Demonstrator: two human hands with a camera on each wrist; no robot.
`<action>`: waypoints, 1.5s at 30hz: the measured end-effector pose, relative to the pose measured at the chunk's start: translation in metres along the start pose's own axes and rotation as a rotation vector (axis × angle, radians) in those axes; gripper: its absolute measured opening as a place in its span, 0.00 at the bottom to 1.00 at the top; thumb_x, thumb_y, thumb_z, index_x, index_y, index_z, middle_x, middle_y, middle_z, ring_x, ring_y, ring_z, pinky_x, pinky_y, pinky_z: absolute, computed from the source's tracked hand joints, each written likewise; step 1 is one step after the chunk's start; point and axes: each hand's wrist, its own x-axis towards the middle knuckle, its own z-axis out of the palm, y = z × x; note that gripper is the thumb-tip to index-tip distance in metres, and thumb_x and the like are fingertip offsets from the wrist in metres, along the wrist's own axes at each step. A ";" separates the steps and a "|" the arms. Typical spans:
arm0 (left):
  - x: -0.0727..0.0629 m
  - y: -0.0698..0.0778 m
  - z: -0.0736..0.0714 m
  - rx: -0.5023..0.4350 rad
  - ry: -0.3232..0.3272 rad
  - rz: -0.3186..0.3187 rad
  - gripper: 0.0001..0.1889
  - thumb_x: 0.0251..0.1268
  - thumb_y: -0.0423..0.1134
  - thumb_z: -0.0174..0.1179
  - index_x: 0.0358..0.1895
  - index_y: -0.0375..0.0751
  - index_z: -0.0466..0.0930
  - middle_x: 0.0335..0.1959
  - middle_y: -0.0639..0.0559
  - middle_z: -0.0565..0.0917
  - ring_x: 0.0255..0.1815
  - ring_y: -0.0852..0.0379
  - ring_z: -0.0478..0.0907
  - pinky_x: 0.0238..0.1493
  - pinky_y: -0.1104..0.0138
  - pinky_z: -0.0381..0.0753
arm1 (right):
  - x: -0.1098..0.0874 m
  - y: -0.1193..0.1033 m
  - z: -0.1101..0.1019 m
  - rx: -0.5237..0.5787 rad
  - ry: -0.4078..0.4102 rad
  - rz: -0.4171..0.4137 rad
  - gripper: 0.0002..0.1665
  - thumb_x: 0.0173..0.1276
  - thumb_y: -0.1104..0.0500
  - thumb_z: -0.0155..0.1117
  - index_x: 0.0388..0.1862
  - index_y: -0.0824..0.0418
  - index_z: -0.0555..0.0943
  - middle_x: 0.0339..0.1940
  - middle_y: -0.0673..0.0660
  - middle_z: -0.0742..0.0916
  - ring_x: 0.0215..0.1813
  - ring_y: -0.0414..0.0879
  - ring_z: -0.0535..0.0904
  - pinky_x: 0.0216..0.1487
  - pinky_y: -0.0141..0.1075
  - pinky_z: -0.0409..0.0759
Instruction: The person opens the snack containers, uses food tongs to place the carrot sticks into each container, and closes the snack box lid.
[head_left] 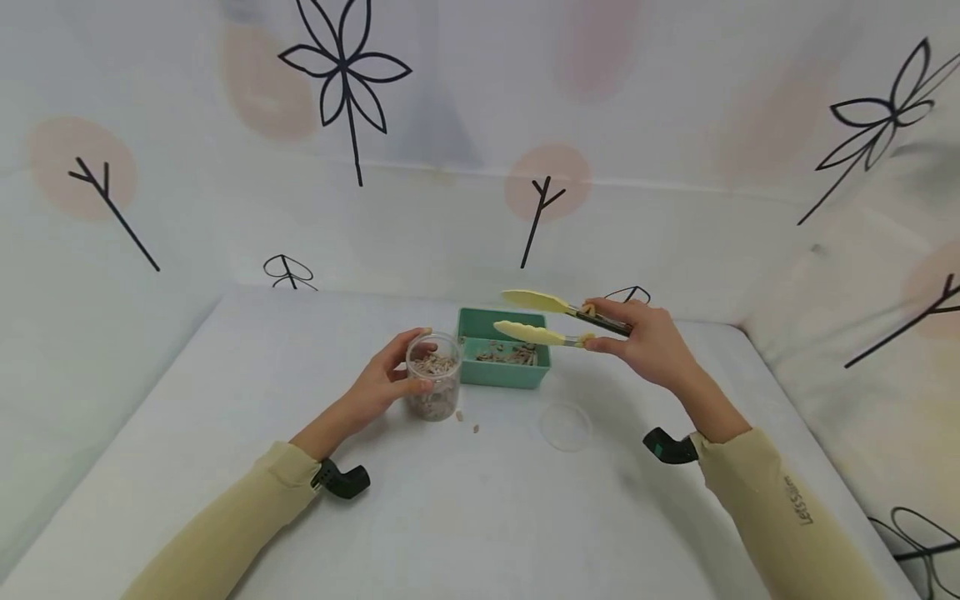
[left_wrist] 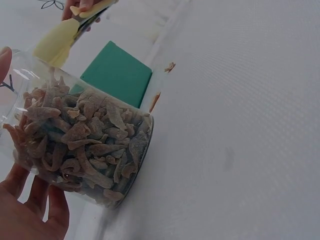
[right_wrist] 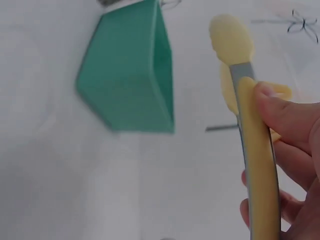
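My left hand (head_left: 382, 375) grips a clear jar (head_left: 435, 400) around its side. Brown dried pieces (left_wrist: 85, 140) fill much of the jar, and its top is uncovered. In my right hand (head_left: 648, 346) is a pair of yellow-tipped tongs (head_left: 536, 335), held over the green box (head_left: 502, 377). The tips of the tongs stand apart with nothing between them. More dried pieces (head_left: 517, 353) lie inside the box, which sits just right of the jar. In the right wrist view, thumb and fingers hold the yellow grips (right_wrist: 260, 150) of the tongs.
A clear round lid (head_left: 566, 427) lies flat on the white table (head_left: 525, 517), in front of the box and to its right. Two loose dried pieces (head_left: 476, 429) are on the tabletop near the jar. A patterned cloth wall (head_left: 450, 225) rises behind the table.
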 end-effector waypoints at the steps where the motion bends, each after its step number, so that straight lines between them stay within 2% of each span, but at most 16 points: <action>1: 0.000 0.000 0.000 0.004 0.001 0.001 0.39 0.63 0.31 0.67 0.76 0.47 0.59 0.69 0.39 0.70 0.68 0.42 0.68 0.65 0.44 0.65 | -0.005 0.008 0.001 0.005 0.017 0.025 0.37 0.62 0.55 0.75 0.70 0.59 0.75 0.54 0.64 0.84 0.47 0.56 0.75 0.41 0.45 0.71; 7: -0.003 -0.001 -0.001 0.012 -0.001 0.007 0.39 0.64 0.30 0.66 0.76 0.46 0.58 0.69 0.39 0.70 0.68 0.41 0.68 0.65 0.44 0.66 | -0.037 0.052 0.009 0.026 0.065 0.183 0.40 0.64 0.51 0.73 0.72 0.62 0.71 0.65 0.67 0.78 0.62 0.65 0.73 0.48 0.53 0.73; 13: -0.002 -0.002 0.000 0.000 -0.002 0.006 0.39 0.64 0.31 0.66 0.76 0.45 0.58 0.69 0.38 0.70 0.68 0.41 0.67 0.66 0.44 0.65 | -0.062 0.085 0.021 0.058 0.117 0.321 0.43 0.64 0.47 0.73 0.73 0.64 0.69 0.65 0.68 0.77 0.68 0.72 0.67 0.58 0.64 0.66; 18: -0.002 -0.002 0.000 -0.008 -0.006 -0.009 0.39 0.64 0.30 0.66 0.76 0.45 0.58 0.70 0.38 0.70 0.67 0.40 0.69 0.64 0.45 0.66 | -0.072 0.100 0.029 0.090 0.154 0.426 0.47 0.65 0.44 0.70 0.75 0.65 0.65 0.69 0.68 0.73 0.70 0.72 0.64 0.61 0.65 0.63; 23: 0.000 -0.001 0.001 -0.002 -0.014 -0.018 0.39 0.64 0.30 0.66 0.77 0.46 0.58 0.70 0.39 0.69 0.67 0.40 0.69 0.65 0.44 0.66 | -0.073 0.108 0.038 0.114 0.134 0.503 0.49 0.67 0.42 0.68 0.76 0.67 0.61 0.72 0.68 0.69 0.73 0.71 0.59 0.66 0.65 0.59; 27: 0.000 0.001 0.000 0.006 -0.018 -0.019 0.39 0.64 0.30 0.66 0.76 0.47 0.58 0.71 0.39 0.69 0.68 0.41 0.67 0.66 0.44 0.65 | -0.072 0.109 0.043 0.121 0.120 0.527 0.50 0.68 0.43 0.67 0.78 0.67 0.58 0.73 0.70 0.67 0.74 0.71 0.57 0.67 0.64 0.58; 31: -0.001 0.003 -0.001 0.008 -0.014 -0.021 0.39 0.64 0.30 0.65 0.77 0.47 0.58 0.71 0.40 0.69 0.69 0.41 0.67 0.66 0.44 0.64 | -0.071 0.109 0.043 0.107 0.095 0.516 0.52 0.67 0.42 0.68 0.78 0.67 0.57 0.74 0.71 0.66 0.73 0.73 0.57 0.67 0.65 0.57; 40: 0.000 0.003 -0.006 0.003 -0.016 0.000 0.39 0.64 0.30 0.65 0.77 0.47 0.58 0.70 0.41 0.70 0.68 0.42 0.68 0.65 0.44 0.65 | -0.067 0.115 0.031 0.111 -0.082 0.492 0.64 0.60 0.37 0.73 0.81 0.65 0.48 0.76 0.74 0.59 0.73 0.75 0.53 0.65 0.68 0.56; 43: 0.000 0.002 -0.005 0.008 -0.023 -0.006 0.39 0.65 0.32 0.66 0.77 0.46 0.58 0.71 0.40 0.69 0.67 0.41 0.68 0.65 0.44 0.65 | -0.071 0.116 0.029 0.117 -0.092 0.491 0.63 0.61 0.37 0.72 0.80 0.65 0.50 0.76 0.73 0.62 0.73 0.73 0.56 0.64 0.68 0.59; 45: -0.001 0.001 -0.004 0.007 -0.027 -0.010 0.39 0.65 0.33 0.66 0.77 0.46 0.57 0.71 0.40 0.69 0.67 0.40 0.68 0.65 0.44 0.65 | -0.074 0.116 0.027 0.115 -0.069 0.501 0.57 0.64 0.39 0.70 0.79 0.67 0.55 0.73 0.73 0.66 0.71 0.72 0.60 0.63 0.65 0.63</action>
